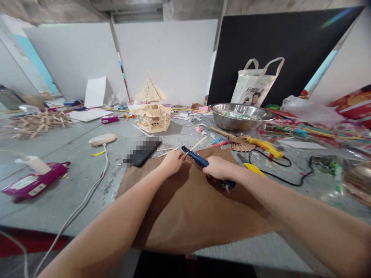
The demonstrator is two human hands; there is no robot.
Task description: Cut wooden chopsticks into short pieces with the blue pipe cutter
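Note:
My right hand (218,168) is wrapped round a blue glue gun (195,157), its nozzle pointing left and away. My left hand (173,161) pinches a thin wooden stick (197,144) that slants up to the right, its near end meeting the gun's tip. Both hands rest over a brown paper sheet (185,208) spread on the grey table. A stick-built pavilion model (151,108) stands further back, beyond the hands.
A dark phone (142,152) lies left of the paper. A steel bowl (240,116), a folded paper fan (242,144), a yellow glue gun (266,146) with black cord sit right. White cable (87,195), magenta packs, loose sticks (37,122) fill the left side.

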